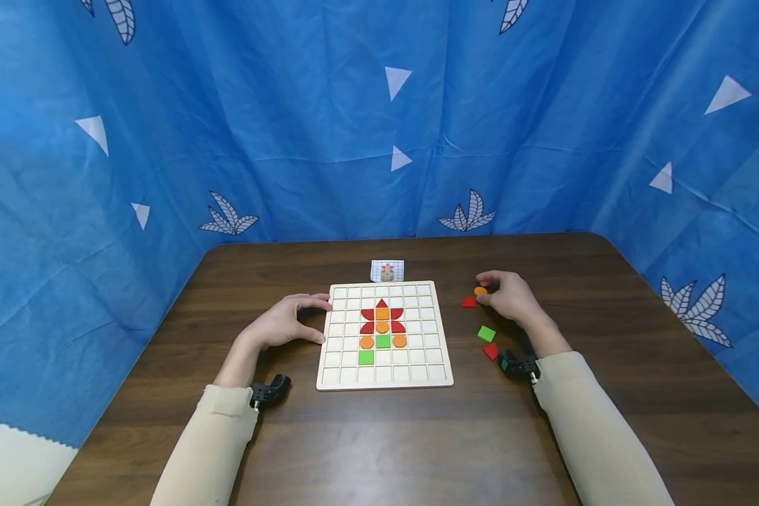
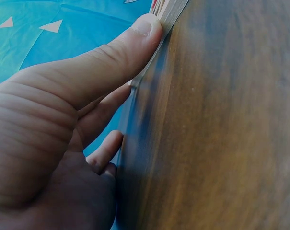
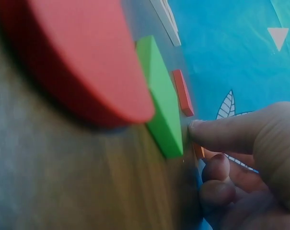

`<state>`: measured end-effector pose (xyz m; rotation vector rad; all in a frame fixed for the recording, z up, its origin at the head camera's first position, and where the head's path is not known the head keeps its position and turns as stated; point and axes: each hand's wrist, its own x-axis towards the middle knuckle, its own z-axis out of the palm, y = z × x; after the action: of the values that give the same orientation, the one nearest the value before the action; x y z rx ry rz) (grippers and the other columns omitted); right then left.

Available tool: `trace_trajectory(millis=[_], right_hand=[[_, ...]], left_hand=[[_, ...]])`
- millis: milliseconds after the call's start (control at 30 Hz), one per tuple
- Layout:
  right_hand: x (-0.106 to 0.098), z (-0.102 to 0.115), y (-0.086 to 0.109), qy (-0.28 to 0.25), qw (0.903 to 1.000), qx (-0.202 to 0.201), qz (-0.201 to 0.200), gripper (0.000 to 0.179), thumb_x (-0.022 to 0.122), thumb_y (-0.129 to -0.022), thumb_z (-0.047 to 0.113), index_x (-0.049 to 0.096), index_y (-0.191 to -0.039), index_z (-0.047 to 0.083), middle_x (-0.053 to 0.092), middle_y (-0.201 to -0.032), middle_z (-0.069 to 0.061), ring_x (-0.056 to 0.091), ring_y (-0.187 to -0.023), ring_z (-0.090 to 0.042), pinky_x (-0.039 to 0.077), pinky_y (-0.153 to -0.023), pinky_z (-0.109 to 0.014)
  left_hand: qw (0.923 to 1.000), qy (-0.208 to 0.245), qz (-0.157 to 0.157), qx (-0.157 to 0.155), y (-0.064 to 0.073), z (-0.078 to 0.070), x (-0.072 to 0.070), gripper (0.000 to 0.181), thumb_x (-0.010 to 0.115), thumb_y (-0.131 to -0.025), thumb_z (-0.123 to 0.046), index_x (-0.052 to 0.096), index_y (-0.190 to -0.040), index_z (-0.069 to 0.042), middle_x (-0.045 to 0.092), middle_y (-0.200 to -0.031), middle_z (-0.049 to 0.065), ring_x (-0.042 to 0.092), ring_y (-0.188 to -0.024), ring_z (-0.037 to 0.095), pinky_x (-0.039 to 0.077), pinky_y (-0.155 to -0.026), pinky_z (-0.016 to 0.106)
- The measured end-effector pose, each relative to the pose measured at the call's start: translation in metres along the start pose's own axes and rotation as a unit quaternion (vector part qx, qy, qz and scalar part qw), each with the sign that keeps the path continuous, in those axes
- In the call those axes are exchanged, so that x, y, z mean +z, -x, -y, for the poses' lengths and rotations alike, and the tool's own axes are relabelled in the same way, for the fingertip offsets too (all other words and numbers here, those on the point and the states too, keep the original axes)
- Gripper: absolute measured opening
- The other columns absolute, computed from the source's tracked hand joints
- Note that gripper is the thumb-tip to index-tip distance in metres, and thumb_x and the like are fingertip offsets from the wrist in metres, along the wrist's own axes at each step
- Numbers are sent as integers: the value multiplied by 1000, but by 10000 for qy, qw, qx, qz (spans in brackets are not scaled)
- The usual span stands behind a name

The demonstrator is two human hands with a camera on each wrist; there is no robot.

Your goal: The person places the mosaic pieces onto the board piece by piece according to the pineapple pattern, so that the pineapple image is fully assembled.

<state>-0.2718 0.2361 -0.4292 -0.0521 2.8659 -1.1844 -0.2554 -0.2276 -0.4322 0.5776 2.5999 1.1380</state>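
In the head view, a pale wooden grid board lies on the table, with red, orange and green shape pieces set in its middle cells. My left hand rests at its left edge, thumb and fingertips touching the rim. The left wrist view shows that thumb against the board's side, fingers loosely extended. To the right of the board, my right hand pinches an orange round piece between thumb and fingers. In the right wrist view this orange piece is mostly hidden behind the thumb.
Near the right hand lie a red piece, a green square and another red piece. A small pattern card lies behind the board. A blue curtain hangs beyond the table's far edge.
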Motion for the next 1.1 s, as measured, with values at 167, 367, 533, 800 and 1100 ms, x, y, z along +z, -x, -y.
trace_trajectory(millis=[167,367,533,800,1100], right_hand=[[1,0,1,163,9999,-50,23,40,68,-97,10,62,-135,0,63,-131,-24,55,-119,-40,45,-106,-57],[2,-1,0,272,9995,-134,18,37,66,-98,9,63,-134,0,65,-126,-23,57,-113,-37,47,-103,-55],[2,0,3,309,9994,-147,-64,38,67,-97,12,64,-134,2,66,-124,-21,58,-110,-36,49,-99,-52],[6,12,4,443,9987,-265,-52,36,72,-94,21,70,-126,5,69,-110,-14,59,-99,-29,51,-84,-39],[19,46,15,530,9960,-616,372,23,75,-91,22,78,-112,11,70,-98,-8,58,-88,-24,51,-71,-32]], left_hand=[[10000,-23,-3,-20,0,0,0,56,91,-78,-24,71,-130,-18,49,-158,8,37,-150,36,29,-123,60],[10000,11,1,10,0,2,0,57,92,-77,-25,71,-130,-18,50,-158,8,37,-150,36,29,-123,61],[10000,17,4,24,0,2,0,57,92,-77,-25,71,-130,-19,50,-158,8,38,-150,36,30,-122,61],[10000,-5,1,2,-1,0,-1,57,91,-78,-24,71,-130,-18,49,-158,8,38,-150,36,29,-123,60],[10000,12,32,20,-1,2,0,57,92,-77,-25,71,-130,-19,50,-158,7,38,-150,36,29,-123,60]])
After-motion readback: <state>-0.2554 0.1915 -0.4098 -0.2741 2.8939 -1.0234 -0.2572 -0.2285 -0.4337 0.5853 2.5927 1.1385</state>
